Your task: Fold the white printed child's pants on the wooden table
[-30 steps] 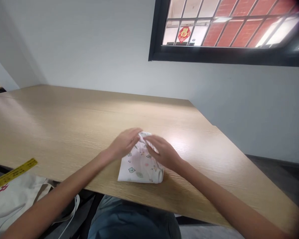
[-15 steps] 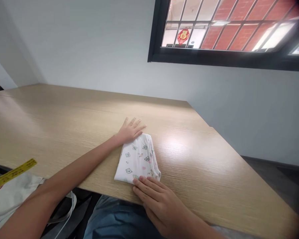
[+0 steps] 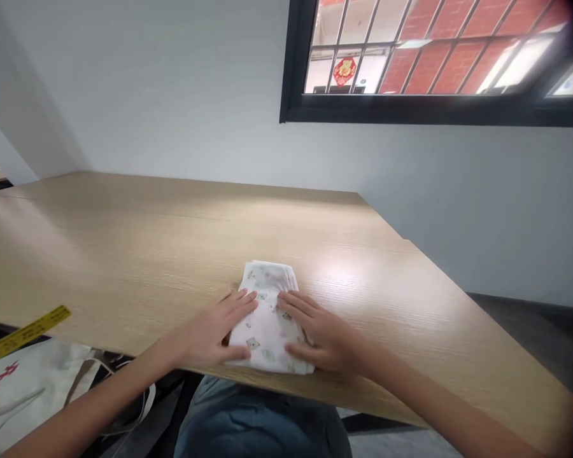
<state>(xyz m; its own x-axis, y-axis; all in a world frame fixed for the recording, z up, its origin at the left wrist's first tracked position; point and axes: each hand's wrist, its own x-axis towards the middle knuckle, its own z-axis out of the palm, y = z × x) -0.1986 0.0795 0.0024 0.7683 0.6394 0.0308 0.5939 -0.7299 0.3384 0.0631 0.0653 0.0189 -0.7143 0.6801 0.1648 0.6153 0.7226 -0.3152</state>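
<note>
Your folded cloth (image 3: 268, 327), white with small printed animal faces and leaves, lies flat on the wooden surface (image 3: 363, 273), close to the front edge and right in front of your lap (image 3: 262, 423). It sits between your two hands, and both of them touch it.

Your left hand (image 3: 214, 327) rests along the cloth's left side. Its fingers (image 3: 241, 304) lie straight over that edge, side by side with slim gaps, their tips on the top layer; your thumb stands well apart from them, reaching onto the nearer part of the cloth.

Your right hand (image 3: 322, 334) covers the right side in much the same way (almost a mirror of the left). Its fingers lie long and nearly together, pointing inward, with the thumb set apart and lower down. Neither hand pinches the fabric; both are laid flat on it. A printed strip of cloth shows between your two sets of fingertips, the far end reaches out past them, and the near edge lies a little below your thumbs.

Off to your left, a yellow strip (image 3: 28, 333) with dark markings slants above a white bag (image 3: 38, 372) with red lettering.
</note>
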